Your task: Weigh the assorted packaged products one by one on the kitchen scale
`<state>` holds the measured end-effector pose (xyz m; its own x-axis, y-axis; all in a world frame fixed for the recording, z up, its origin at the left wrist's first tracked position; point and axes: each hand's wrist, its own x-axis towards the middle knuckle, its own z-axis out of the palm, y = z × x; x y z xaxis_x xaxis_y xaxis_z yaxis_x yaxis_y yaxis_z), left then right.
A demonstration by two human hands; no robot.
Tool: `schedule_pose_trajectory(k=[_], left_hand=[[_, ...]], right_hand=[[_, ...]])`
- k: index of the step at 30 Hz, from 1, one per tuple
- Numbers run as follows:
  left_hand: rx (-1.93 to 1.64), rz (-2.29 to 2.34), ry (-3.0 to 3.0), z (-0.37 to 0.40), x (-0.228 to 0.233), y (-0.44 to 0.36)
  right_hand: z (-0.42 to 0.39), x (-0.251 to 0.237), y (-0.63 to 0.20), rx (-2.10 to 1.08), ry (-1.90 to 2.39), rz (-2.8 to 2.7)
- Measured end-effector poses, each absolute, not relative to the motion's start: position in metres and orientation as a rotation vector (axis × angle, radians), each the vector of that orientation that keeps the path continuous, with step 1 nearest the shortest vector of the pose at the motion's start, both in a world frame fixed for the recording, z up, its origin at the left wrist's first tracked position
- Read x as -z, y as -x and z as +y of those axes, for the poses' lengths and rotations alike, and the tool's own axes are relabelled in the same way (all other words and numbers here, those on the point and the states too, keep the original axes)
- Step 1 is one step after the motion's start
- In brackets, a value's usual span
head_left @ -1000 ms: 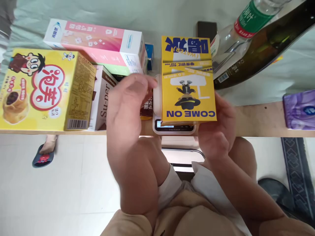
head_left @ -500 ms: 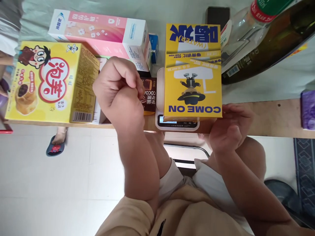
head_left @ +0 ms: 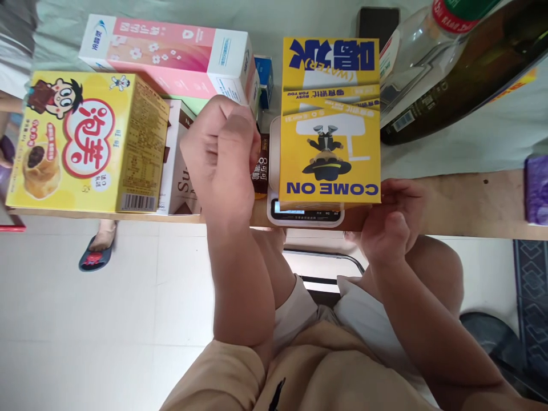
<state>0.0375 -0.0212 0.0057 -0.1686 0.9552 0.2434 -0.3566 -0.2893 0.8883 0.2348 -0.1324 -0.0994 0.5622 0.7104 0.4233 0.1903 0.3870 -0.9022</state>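
A yellow box (head_left: 329, 120) printed "COME ON" stands on a small white kitchen scale (head_left: 305, 220), whose lit display (head_left: 282, 206) shows at the front; its digits are too faint to read. My left hand (head_left: 222, 151) is held up as a closed fist left of the scale, with nothing seen in it. Behind the fist, a dark brown cocoa snack pack (head_left: 261, 165) is partly covered. My right hand (head_left: 394, 220) rests by the yellow box's lower right corner, fingers apart and loosely bent, holding nothing. Whether it touches the box I cannot tell.
Left on the table stand a yellow puff snack box (head_left: 85, 142), a white-and-brown box (head_left: 177, 171) and a pink-and-white carton (head_left: 165, 54). A clear bottle (head_left: 422, 57), a dark green bottle (head_left: 462, 74) and a black phone-like object (head_left: 377, 25) lie right. A purple pack (head_left: 536, 188) sits far right.
My left fist has turned and shifted slightly right against the boxes, uncovering more of the white-and-brown box. The view has drifted a little. My right hand stays by the yellow box.
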Motion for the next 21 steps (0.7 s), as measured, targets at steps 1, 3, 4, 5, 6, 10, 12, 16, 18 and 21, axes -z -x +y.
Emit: schedule_pose_trajectory(k=[1, 3, 4, 5, 6, 10, 12, 16, 18, 21], left_hand=[[-1.637, 0.891, -1.029, -0.021, -0.006, -0.038], [-1.625, 0.940, -1.005, -0.021, -0.007, -0.038], [-1.633, 0.953, -0.992, -0.021, -0.008, -0.038], [-1.635, 0.963, -0.983, -0.021, -0.008, -0.038], [-1.632, 0.973, -0.977, -0.021, -0.008, -0.038], [-1.569, 1.018, -1.053, -0.020, -0.007, -0.039], [-1.560, 1.040, -1.108, -0.020, -0.006, -0.039], [-1.441, 1.038, -1.180, -0.023, -0.006, -0.035], [-1.368, 1.027, -1.230, -0.025, -0.006, -0.032], [-1.314, 1.028, -1.280, -0.027, -0.007, -0.028]], right_hand=[[-0.133, 0.099, -0.235, -0.409, 1.163, -0.957], [-0.133, 0.099, -0.234, -0.410, 1.172, -0.961], [-0.133, 0.099, -0.234, -0.406, 1.175, -0.964], [-0.134, 0.099, -0.234, -0.402, 1.179, -0.968], [-0.134, 0.098, -0.234, -0.402, 1.185, -0.973], [-0.136, 0.097, -0.234, -0.413, 1.228, -1.001], [-0.137, 0.098, -0.234, -0.418, 1.252, -1.016], [-0.139, 0.098, -0.234, -0.422, 1.271, -1.036], [-0.139, 0.091, -0.234, -0.439, 1.281, -1.053], [-0.137, 0.060, -0.234, -0.465, 1.314, -1.088]])
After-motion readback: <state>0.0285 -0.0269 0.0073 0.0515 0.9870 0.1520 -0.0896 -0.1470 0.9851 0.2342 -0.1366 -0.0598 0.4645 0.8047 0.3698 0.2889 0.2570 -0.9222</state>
